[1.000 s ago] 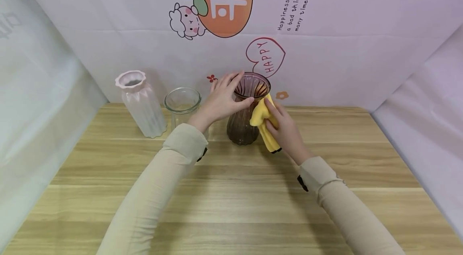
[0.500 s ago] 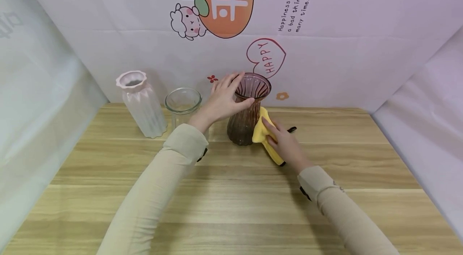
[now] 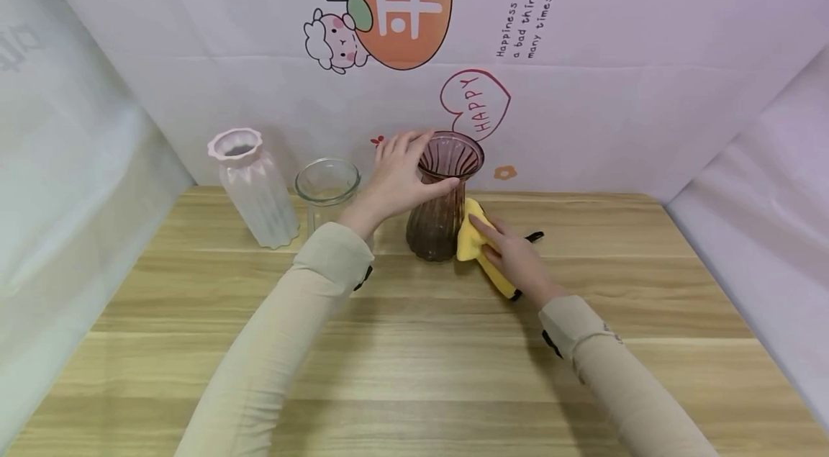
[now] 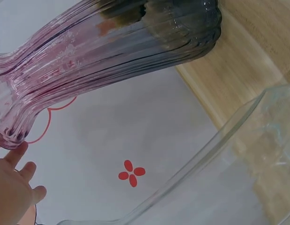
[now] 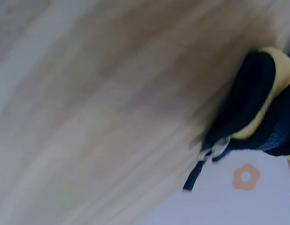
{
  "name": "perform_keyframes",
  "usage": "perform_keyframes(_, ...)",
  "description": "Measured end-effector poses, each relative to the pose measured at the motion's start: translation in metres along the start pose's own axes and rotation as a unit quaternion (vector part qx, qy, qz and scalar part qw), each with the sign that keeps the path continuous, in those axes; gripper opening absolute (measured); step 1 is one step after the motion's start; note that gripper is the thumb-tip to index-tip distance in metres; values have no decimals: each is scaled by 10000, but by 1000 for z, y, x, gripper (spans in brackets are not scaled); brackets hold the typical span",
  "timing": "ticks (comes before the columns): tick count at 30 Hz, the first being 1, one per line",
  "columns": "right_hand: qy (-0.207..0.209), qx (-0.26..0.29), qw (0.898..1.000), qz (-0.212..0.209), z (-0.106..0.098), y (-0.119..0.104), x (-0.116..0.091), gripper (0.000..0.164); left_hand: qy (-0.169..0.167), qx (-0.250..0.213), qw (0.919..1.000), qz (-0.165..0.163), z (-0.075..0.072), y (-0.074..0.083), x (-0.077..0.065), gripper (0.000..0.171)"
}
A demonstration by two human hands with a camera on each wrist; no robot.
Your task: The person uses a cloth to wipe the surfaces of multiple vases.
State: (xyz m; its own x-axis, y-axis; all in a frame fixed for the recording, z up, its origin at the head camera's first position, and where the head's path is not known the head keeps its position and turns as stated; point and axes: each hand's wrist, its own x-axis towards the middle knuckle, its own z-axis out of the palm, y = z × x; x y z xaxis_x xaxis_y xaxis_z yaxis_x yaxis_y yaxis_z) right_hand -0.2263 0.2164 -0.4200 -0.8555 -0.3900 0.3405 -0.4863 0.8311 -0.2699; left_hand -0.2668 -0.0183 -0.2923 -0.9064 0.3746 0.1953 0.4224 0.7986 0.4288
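A purple ribbed glass vase (image 3: 435, 227) stands upright on the wooden table. My left hand (image 3: 400, 180) holds it near the flared rim, thumb in front and fingers at the back. In the left wrist view the vase (image 4: 107, 56) lies across the top, with fingertips at its rim. My right hand (image 3: 518, 259) grips a yellow cloth (image 3: 469, 241) with black edging against the vase's lower right side. The right wrist view catches the cloth (image 5: 285, 70) with its black trim and a dangling black strip; blur covers much of that view.
Left of the purple vase stands a clear glass vase (image 3: 327, 187), partly behind the left arm. Farther left is a pale pink-white pleated vase (image 3: 259, 201). A white printed backdrop (image 3: 583, 126) rises behind the wooden table (image 3: 401, 363), with white fabric along both sides.
The right hand has moved the cloth down the vase's right side, from near the rim to the lower body, and slightly right. The left hand and the vase stay nearly in place.
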Motion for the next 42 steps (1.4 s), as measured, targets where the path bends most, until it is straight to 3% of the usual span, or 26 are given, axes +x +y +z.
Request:
perform_keyframes(11,1534,838,9842,-266,-25,-22,26,58,-212,81,9997,64,-4,0,0,86)
perform_keyframes(16,1730,885,9806,-245,-32,-28,30,57,-332,61,9994,116,-2,-3,1,86)
perform_keyframes(24,1182,697,9896,-428,-18,-21,27,61,-359,-91,9992,157,0,-5,1,87)
perform_keyframes(35,402,656,9969,-180,-6,-8,10,61,-310,-83,9993,207,2,-4,2,91)
perform_keyframes(42,-688,30,9972,294,-4,-2,0,63,-337,-106,9993,115,3,-4,2,93)
